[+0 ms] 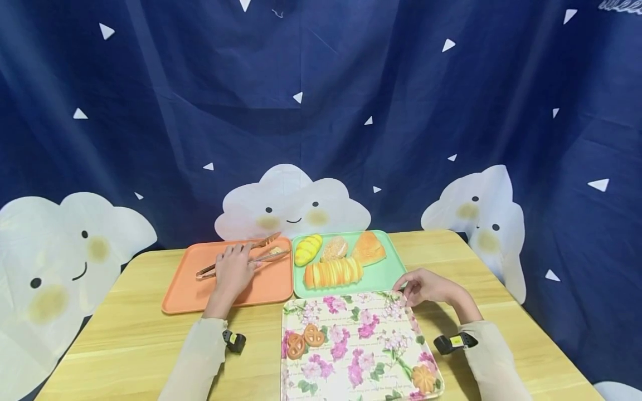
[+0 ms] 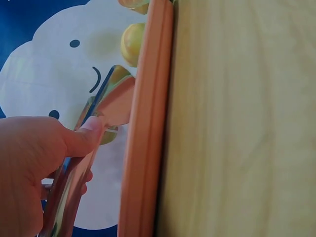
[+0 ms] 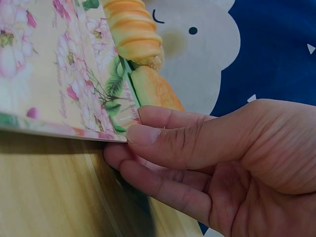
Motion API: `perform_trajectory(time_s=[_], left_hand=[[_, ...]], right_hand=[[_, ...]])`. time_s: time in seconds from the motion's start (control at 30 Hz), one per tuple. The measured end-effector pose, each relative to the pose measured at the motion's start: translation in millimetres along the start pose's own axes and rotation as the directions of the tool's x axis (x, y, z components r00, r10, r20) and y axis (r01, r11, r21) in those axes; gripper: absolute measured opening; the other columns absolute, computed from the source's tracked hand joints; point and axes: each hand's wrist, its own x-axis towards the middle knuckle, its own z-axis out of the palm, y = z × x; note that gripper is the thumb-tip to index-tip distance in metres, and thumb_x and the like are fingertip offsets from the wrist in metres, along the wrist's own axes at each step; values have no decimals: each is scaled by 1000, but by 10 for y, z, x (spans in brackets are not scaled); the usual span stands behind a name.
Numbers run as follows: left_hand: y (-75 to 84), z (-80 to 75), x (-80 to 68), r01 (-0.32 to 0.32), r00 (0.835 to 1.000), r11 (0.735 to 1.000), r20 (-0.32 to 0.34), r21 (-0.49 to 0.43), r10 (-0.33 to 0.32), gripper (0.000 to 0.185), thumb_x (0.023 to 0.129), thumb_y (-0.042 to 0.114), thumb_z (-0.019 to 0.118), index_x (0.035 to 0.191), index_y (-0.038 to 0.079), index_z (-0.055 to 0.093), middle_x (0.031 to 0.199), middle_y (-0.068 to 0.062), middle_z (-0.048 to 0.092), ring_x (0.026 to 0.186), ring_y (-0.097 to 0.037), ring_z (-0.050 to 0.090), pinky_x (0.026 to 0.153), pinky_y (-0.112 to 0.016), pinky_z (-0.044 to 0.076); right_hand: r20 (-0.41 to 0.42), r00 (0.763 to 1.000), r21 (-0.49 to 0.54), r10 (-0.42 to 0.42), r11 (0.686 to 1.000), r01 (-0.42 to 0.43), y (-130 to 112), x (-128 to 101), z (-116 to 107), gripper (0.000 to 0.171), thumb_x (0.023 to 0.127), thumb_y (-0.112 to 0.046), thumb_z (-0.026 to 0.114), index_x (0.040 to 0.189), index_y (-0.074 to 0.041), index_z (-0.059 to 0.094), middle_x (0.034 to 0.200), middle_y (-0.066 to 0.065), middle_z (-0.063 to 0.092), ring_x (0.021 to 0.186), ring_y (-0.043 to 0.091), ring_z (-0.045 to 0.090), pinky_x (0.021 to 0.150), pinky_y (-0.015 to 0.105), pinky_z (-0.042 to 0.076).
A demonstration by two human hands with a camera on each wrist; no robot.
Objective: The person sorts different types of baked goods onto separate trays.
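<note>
Standing on wooden table (image 1: 135, 334), trays (image 1: 220, 292)

copper tongs (image 1: 244, 258) on orange tray (image 1: 190, 289), floral tray (image 1: 361, 356)

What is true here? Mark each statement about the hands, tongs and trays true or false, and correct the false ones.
1. The left hand holds the tongs over the orange tray. True.
2. The right hand grips a bread roll. False: it pinches the corner of the floral tray.
3. The green tray holds four breads. True.
4. The floral tray is bare. False: three cookies lie on it.
5. The tongs lie on the green tray. False: they are at the orange tray.
</note>
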Motion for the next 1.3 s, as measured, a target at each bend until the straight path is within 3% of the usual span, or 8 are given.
perform_trajectory(time_s=[0.4,0.6,0.73,0.83,1.0,1.3], left_hand=[[-9,-106,-64,-27,999,999,-27,-47,26,67,89,37,78,145,8,55,135,-22,61,121,-44,56,97,-61,43],[21,-267,-88,-77,993,995,-89,-64,72,68,90,42,76,147,12,54,123,-18,64,112,-39,60,87,-57,47],[51,-358,-102,-134,980,990,-152,-42,126,68,91,45,73,148,13,53,124,-16,65,110,-38,61,85,-55,49],[83,-431,-97,-173,961,984,-227,-37,161,68,90,45,74,147,14,54,122,-15,66,109,-37,63,84,-54,49],[165,-563,-86,-201,935,979,-307,-41,180,66,90,46,74,142,11,58,118,-14,68,104,-35,65,79,-50,47],[438,-813,-170,-271,936,957,-261,-100,238,68,93,51,69,144,8,55,129,-16,67,117,-35,64,95,-53,51]], right_hand=[[17,1000,-20,-5,1000,6,11,6,-10,39,80,20,65,118,12,66,94,33,68,78,27,69,72,29,59],[11,1000,-24,3,1000,-3,9,-10,-16,38,81,18,67,118,12,67,95,33,68,78,21,69,73,28,59],[12,1000,-26,-4,1000,4,24,-26,-29,37,82,18,66,118,12,66,95,34,67,78,19,69,73,28,59],[14,1000,-25,-13,1000,13,39,-33,-24,37,81,18,66,118,13,66,94,35,67,79,22,69,73,28,59],[17,1000,-24,-22,999,23,33,-35,-16,36,83,16,67,118,14,65,94,36,67,80,27,69,73,29,59],[19,999,-48,-31,998,32,5,-16,-26,37,82,15,68,119,14,65,94,36,67,80,24,69,73,28,58]])
